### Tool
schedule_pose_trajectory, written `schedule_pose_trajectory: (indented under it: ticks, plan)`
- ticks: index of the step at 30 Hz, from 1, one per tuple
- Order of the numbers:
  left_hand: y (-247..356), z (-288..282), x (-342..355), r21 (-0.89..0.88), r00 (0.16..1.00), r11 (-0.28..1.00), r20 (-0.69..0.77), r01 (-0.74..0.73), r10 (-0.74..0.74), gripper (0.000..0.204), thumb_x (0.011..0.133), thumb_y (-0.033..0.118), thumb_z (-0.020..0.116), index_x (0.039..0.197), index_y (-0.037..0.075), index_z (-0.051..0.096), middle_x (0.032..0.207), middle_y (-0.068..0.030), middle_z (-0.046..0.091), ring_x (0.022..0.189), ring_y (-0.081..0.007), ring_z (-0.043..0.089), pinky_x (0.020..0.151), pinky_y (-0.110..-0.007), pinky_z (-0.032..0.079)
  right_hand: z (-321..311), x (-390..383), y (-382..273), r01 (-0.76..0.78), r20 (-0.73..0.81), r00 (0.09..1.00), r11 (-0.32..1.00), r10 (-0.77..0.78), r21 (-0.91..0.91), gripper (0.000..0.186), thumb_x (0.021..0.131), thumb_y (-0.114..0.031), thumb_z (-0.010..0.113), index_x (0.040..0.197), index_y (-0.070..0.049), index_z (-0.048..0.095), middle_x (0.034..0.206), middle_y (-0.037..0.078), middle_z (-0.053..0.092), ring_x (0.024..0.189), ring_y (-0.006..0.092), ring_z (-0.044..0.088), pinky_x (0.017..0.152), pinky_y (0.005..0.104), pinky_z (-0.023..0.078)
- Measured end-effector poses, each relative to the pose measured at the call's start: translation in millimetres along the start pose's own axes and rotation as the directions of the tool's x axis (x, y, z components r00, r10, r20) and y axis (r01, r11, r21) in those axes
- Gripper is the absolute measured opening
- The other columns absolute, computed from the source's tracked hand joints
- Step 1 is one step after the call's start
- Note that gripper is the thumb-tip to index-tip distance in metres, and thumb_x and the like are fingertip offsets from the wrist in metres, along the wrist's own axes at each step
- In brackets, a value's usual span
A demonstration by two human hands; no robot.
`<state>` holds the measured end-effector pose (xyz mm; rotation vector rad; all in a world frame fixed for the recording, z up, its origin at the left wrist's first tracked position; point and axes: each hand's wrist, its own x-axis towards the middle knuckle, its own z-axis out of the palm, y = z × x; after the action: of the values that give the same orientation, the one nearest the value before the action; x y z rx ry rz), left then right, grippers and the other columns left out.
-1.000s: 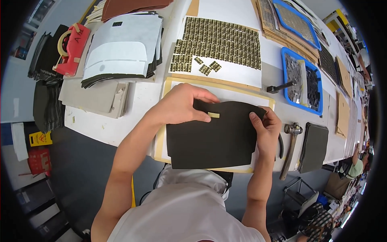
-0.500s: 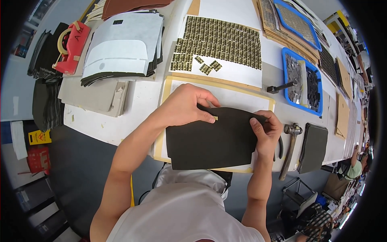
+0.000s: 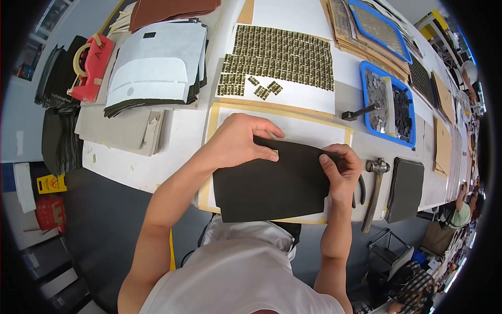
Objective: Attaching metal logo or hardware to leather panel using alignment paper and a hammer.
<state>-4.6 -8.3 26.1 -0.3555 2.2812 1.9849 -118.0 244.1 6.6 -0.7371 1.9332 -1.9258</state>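
Note:
A black flat panel (image 3: 272, 191), like a cut piece of leather or foam sheet, lies across the near part of the board in front of me. My left hand (image 3: 238, 138) grips its far edge left of the middle, thumb on the face and index finger reaching past the edge. Under that thumb's tip shows a sliver of a small gold-coloured tab (image 3: 276, 152), mostly hidden. At the far right corner, my right hand (image 3: 342, 170) pinches the panel between thumb and curled fingers. A white board with yellow taped borders (image 3: 285, 116) lies beneath.
Beyond the board is a sheet of small gold-black labels (image 3: 282, 55). On the right are a hammer (image 3: 375, 191), a black post-like tool (image 3: 361, 111), a blue tray (image 3: 413, 123) of dark pieces and stacked black panels (image 3: 407, 189). Left are white-topped panels (image 3: 149, 68) and a red tape dispenser (image 3: 94, 68).
My left thumb covers more of the small gold tab than before. The whole view has shifted slightly; both hands keep their hold on the panel.

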Motion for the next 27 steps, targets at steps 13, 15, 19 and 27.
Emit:
schedule_pose_trajectory:
  ticks: [13,15,19,27]
  plan:
    - [-2,5,2,0.128,0.995,0.987,-0.032,-0.093,0.098,0.040,0.072,0.006,0.090,0.109,0.003,0.076,0.094,-0.0116,0.078,0.092,-0.0194,0.074,0.081,-0.030,0.056,3,-2,-7,-0.003,0.034,0.999,0.999,0.001,0.048,0.016,0.086,0.009,0.075,0.100,0.003,0.072,0.095,0.007,0.072,0.089,0.0122,0.064,0.083,0.0250,0.049]
    - [3,8,0,0.177,0.991,0.978,-0.056,-0.109,0.120,0.039,0.072,0.005,0.090,0.108,0.002,0.076,0.093,-0.0126,0.078,0.088,-0.0190,0.074,0.079,-0.030,0.056,4,-1,-5,0.022,0.039,0.999,0.998,-0.024,0.055,0.016,0.086,0.009,0.075,0.100,0.003,0.071,0.094,0.007,0.072,0.088,0.0119,0.065,0.082,0.0246,0.049]
    - [11,5,-1,0.194,0.999,0.980,-0.015,-0.038,0.041,0.038,0.073,0.011,0.089,0.108,0.005,0.077,0.095,-0.0131,0.078,0.090,-0.0206,0.076,0.080,-0.033,0.058,-1,0,-2,0.079,0.105,0.990,0.992,-0.089,0.103,0.017,0.085,0.009,0.075,0.101,0.003,0.071,0.093,0.006,0.071,0.085,0.0110,0.065,0.079,0.0237,0.049]
    - [13,6,-12,0.179,0.972,0.958,-0.035,-0.223,0.233,0.031,0.071,0.009,0.091,0.100,0.004,0.079,0.089,-0.0117,0.078,0.083,-0.0213,0.074,0.076,-0.031,0.058,-24,5,16,-0.005,0.245,0.963,0.906,-0.109,0.424,0.035,0.088,-0.024,0.078,0.105,0.005,0.068,0.091,0.010,0.070,0.082,0.0127,0.064,0.075,0.0261,0.051]
